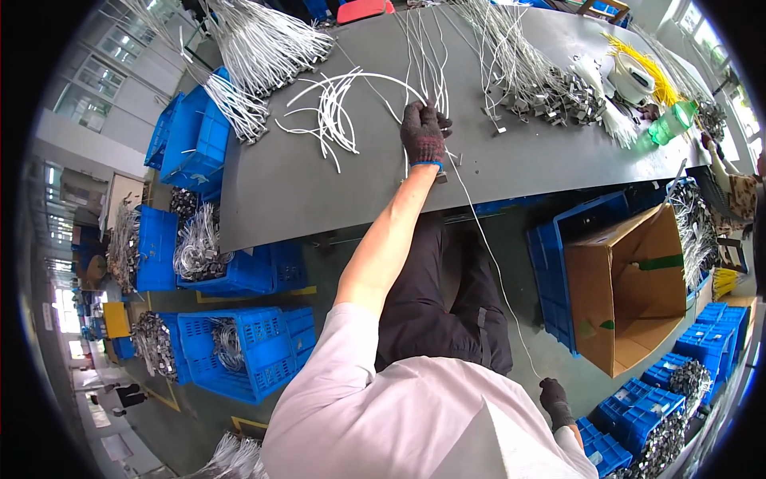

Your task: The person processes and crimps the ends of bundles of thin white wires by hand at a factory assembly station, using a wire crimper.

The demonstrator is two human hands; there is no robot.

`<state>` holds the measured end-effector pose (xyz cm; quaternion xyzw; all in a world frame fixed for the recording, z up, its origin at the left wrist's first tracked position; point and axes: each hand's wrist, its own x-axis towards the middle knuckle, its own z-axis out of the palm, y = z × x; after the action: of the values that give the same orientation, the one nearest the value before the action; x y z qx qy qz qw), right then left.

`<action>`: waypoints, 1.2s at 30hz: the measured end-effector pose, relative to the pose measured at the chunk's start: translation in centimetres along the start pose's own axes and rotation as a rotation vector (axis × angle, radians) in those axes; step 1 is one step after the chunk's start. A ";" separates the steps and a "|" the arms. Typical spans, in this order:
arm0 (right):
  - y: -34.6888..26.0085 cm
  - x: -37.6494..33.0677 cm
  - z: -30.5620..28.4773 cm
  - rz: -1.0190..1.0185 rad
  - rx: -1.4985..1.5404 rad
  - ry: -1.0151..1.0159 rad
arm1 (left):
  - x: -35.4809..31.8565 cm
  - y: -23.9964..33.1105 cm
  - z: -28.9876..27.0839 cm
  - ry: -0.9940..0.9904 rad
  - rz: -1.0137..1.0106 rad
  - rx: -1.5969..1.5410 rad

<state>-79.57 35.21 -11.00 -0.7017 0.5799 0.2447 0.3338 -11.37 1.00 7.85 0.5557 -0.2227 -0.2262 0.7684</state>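
Thin pale flexible wire [500, 276] runs from beside the left hand, over the near edge of the table, down to the right hand.

At the far left, a thick sheaf of white cables [267, 40] lies over the table's corner, above stacked blue plastic crates [199, 140]. Next, on the dark grey flat-topped table [319, 191], comes a loose cluster of short curved white tubes [339, 112], one long piece arching toward the left hand.

The left hand [424, 136], in a dark knitted glove, rests near the table's edge with its fingers curled; I cannot tell exactly what they pinch, since the glove covers it. Slim strands fan out beyond it. Farther right lie grey wires with metal connectors [558, 100], then a translucent green plastic bottle [674, 121]. Below them, off the table, an open brown cardboard box [590, 303] leans beside a blue crate.

At the near right, the right hand [556, 401], gloved alike, is low and well out from the body, its fingers apparently closed around the wire's end, though too small to be sure.

To handle this length well, I would keep the left hand steady, pull smoothly with the right, and hold the wire clear of the box and the table's edge.
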 end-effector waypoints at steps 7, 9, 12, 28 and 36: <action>-0.5 1.4 1.1 -0.087 0.039 0.094 | -6.8 -2.9 -5.3 -0.942 -0.856 0.272; -1.3 2.2 0.7 -0.123 0.062 0.064 | -7.6 -3.2 -5.7 -0.823 -0.753 0.032; -5.5 4.4 -2.5 -0.133 0.029 0.077 | -7.9 -2.9 -4.7 -0.511 -0.557 0.052; -44.0 16.9 -26.9 -0.408 1.557 0.113 | -11.9 -2.5 -4.7 -0.639 -0.134 0.346; -46.8 21.2 -29.0 -0.260 1.576 -0.024 | -11.5 -3.9 -4.6 -0.660 -0.200 0.240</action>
<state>-30.67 4.51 1.18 -0.3187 0.4920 -0.2708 0.7636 -18.25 10.23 1.76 0.5582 -0.4283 -0.4393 0.5586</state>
